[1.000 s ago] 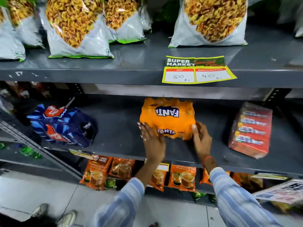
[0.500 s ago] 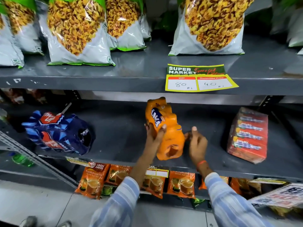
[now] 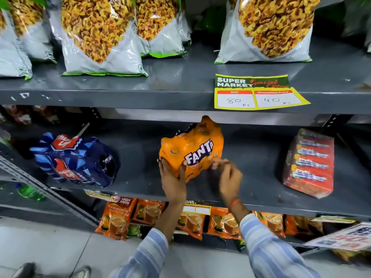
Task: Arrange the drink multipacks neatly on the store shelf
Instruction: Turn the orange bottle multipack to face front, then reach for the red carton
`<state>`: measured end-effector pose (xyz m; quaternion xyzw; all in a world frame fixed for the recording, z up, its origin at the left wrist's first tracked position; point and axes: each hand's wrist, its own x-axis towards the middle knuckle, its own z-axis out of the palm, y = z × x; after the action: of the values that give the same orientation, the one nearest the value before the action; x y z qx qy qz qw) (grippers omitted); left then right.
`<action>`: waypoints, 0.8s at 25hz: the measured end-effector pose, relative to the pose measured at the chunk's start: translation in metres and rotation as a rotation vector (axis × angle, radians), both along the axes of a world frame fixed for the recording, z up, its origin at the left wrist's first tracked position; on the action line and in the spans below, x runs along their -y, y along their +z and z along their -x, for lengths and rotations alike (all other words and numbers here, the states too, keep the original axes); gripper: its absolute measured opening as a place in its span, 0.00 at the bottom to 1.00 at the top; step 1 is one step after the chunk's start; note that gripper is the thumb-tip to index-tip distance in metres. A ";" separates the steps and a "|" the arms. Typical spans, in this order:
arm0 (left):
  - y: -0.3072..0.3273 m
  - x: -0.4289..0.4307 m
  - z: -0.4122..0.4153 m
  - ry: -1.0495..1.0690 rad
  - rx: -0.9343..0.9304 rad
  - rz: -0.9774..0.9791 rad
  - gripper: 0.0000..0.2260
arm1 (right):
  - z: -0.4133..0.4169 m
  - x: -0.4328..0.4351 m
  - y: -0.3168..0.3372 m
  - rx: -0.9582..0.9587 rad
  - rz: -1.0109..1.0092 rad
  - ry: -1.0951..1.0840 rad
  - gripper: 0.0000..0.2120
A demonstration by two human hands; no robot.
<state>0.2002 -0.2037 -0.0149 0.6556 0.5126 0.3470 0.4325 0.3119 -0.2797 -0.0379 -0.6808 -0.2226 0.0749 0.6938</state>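
An orange Fanta multipack (image 3: 192,147) is tilted up off the middle shelf (image 3: 251,171), its logo slanting upward to the right. My left hand (image 3: 172,177) grips its lower left corner. My right hand (image 3: 228,175) is blurred at the pack's lower right edge, fingers curled; whether it touches the pack is unclear. A dark blue Thums Up multipack (image 3: 76,159) lies at the shelf's left. A red multipack (image 3: 309,163) leans at the right.
Snack bags (image 3: 100,35) fill the upper shelf, with a yellow price tag (image 3: 257,93) on its edge. Orange tea packets (image 3: 118,217) hang below the middle shelf. A slanted metal rail (image 3: 40,187) runs at the lower left.
The Fanta pack lay flat facing me, then stood on end, and has now turned so its logo faces me at a tilt. My right hand has moved right along its lower edge.
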 end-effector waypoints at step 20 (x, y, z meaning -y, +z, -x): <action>-0.007 -0.035 0.079 -0.420 0.058 0.007 0.27 | 0.030 0.031 -0.003 0.041 0.097 -0.090 0.34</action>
<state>0.1210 -0.1685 -0.0220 0.7363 0.3531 0.2662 0.5122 0.2816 -0.3104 -0.0409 -0.7243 -0.2020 0.0407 0.6579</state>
